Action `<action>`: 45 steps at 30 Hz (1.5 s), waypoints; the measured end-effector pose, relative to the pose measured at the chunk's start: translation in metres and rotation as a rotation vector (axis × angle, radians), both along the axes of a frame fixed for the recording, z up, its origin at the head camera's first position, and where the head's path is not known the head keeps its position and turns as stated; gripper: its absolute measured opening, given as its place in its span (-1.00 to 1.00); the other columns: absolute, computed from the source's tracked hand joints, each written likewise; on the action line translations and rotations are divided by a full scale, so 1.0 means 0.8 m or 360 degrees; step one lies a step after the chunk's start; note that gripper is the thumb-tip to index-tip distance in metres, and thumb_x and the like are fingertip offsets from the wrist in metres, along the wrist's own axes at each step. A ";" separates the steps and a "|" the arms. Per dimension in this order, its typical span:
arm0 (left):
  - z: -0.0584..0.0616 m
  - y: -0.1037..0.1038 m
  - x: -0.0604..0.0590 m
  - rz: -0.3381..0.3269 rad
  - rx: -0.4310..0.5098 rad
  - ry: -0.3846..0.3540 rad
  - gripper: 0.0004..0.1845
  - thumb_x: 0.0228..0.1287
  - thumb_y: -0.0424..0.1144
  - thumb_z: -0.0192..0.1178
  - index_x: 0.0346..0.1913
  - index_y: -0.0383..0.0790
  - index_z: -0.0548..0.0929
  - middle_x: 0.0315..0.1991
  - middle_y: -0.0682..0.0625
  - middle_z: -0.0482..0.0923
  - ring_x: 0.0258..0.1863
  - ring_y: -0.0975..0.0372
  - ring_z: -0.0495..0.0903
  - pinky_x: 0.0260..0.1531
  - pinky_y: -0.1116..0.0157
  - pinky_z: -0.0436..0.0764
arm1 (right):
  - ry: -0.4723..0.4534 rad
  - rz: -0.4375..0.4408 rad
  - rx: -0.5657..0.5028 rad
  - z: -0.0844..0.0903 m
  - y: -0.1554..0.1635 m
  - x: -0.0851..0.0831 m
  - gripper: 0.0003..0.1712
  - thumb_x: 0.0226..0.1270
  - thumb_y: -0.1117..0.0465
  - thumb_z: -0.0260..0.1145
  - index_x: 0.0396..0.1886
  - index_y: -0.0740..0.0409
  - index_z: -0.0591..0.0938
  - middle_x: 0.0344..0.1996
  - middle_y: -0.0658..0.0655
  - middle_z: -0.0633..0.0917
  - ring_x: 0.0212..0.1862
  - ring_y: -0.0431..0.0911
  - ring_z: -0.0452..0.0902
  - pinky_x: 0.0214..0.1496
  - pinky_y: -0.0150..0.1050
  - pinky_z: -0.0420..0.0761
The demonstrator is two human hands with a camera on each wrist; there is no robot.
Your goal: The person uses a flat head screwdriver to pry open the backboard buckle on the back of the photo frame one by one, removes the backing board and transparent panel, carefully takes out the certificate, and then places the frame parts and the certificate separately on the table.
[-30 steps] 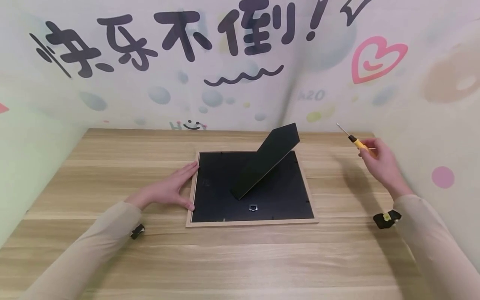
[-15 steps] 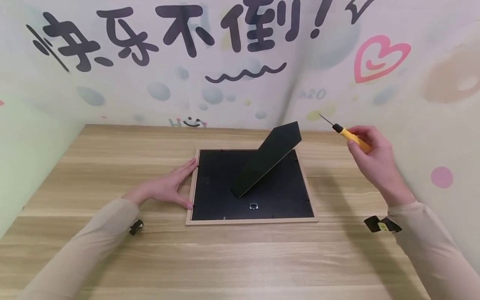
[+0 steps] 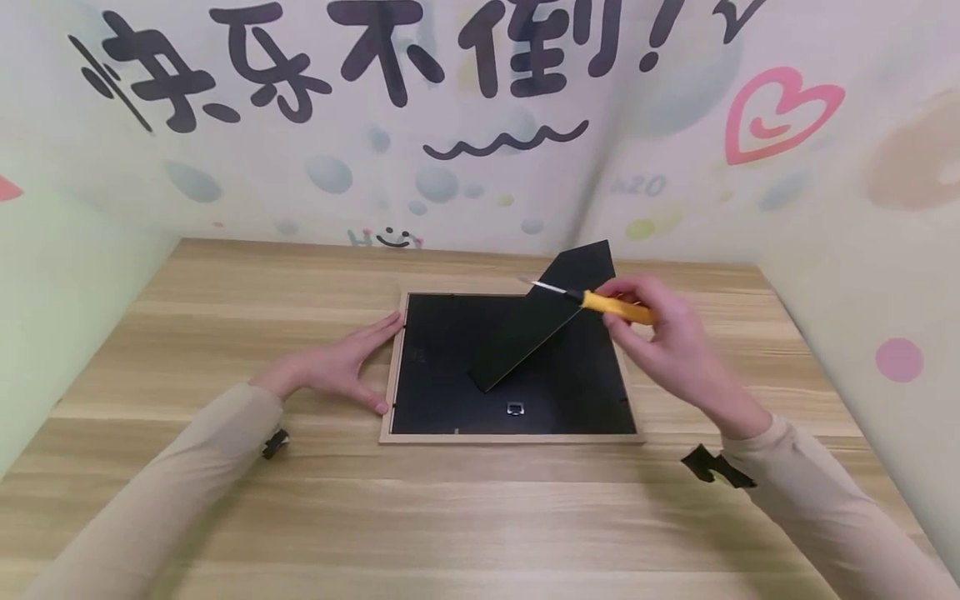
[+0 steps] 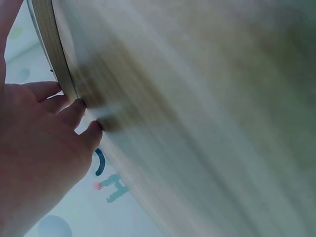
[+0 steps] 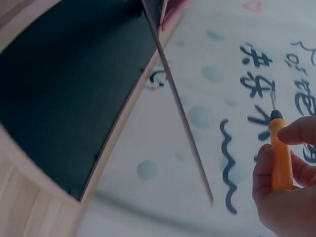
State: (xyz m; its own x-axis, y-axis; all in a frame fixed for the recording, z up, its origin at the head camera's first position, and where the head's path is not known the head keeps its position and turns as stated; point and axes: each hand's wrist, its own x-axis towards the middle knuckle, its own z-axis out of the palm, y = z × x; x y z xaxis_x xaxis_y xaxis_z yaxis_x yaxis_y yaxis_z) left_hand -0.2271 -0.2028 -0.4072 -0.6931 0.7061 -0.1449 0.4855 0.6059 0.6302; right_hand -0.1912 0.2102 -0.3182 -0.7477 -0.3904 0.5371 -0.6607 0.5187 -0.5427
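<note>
A picture frame [image 3: 390, 367] with a pale wood rim lies face down on the wooden table [image 3: 225, 333], its black backing upward. Its black easel stand [image 3: 540, 321] is propped up at an angle. My left hand [image 3: 341, 367] rests flat on the table, fingers straight against the frame's left edge [image 4: 54, 59]. My right hand [image 3: 660, 333] grips a yellow-handled screwdriver [image 3: 615, 307] above the frame's right part, its metal tip pointing left across the stand. In the right wrist view the screwdriver [image 5: 280, 158] is held beside the stand's thin edge [image 5: 182, 113].
A small metal hanger [image 3: 515, 408] sits near the frame's front edge. Walls with painted letters, bubbles and a pink heart [image 3: 780, 108] close in the table at the back and right; a pale green wall [image 3: 67, 300] stands at the left.
My right hand has swung the screwdriver from the right wall side leftward and down, over the frame and in front of the stand. The left hand has stayed on the frame's left edge.
</note>
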 end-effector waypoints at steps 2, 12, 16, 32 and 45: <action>-0.001 0.001 -0.001 0.0004 -0.0002 -0.0005 0.33 -0.11 0.06 0.53 0.47 -0.50 -0.17 0.50 -0.35 -0.30 0.46 -0.18 -0.22 0.35 -0.14 -0.06 | -0.0032 0.0041 0.0049 -0.004 -0.012 0.000 -0.65 0.13 0.56 0.33 -0.06 0.30 0.58 -0.20 0.11 0.62 -0.21 -0.13 0.48 -0.11 -0.51 0.48; -0.004 0.001 -0.005 0.0013 -0.0017 -0.0004 0.32 -0.11 0.05 0.54 0.48 -0.49 -0.14 0.50 -0.35 -0.27 0.46 -0.17 -0.19 0.36 -0.12 -0.06 | -0.0120 0.0261 0.0084 -0.033 -0.060 -0.004 -0.67 0.15 0.50 0.35 -0.09 0.24 0.57 -0.19 0.05 0.61 -0.20 -0.14 0.50 -0.11 -0.29 0.57; -0.003 0.000 -0.004 0.0021 -0.0004 -0.0011 0.32 -0.12 0.03 0.54 0.48 -0.50 -0.14 0.50 -0.36 -0.28 0.45 -0.18 -0.19 0.36 -0.12 -0.07 | -0.0166 0.0354 0.0109 -0.048 -0.078 -0.006 -0.69 0.17 0.49 0.33 -0.09 0.24 0.56 -0.18 0.07 0.60 -0.23 -0.15 0.50 -0.21 -0.23 0.59; 0.000 0.000 -0.003 0.0022 -0.0036 -0.0036 0.32 -0.09 0.06 0.52 0.49 -0.47 -0.16 0.50 -0.33 -0.31 0.45 -0.20 -0.20 0.35 -0.16 -0.11 | -0.0382 0.0601 0.0448 -0.088 -0.129 0.005 -0.69 0.22 0.55 0.26 -0.09 0.21 0.53 -0.19 0.06 0.56 -0.17 -0.12 0.48 -0.06 -0.32 0.56; -0.001 0.000 -0.004 0.0027 -0.0067 -0.0048 0.32 -0.08 0.09 0.51 0.50 -0.44 -0.18 0.51 -0.30 -0.33 0.45 -0.19 -0.21 0.35 -0.16 -0.13 | -0.0498 0.0645 0.0526 -0.096 -0.144 0.009 -0.67 0.23 0.51 0.30 -0.01 0.20 0.60 -0.09 0.09 0.59 -0.11 -0.13 0.51 0.04 -0.33 0.55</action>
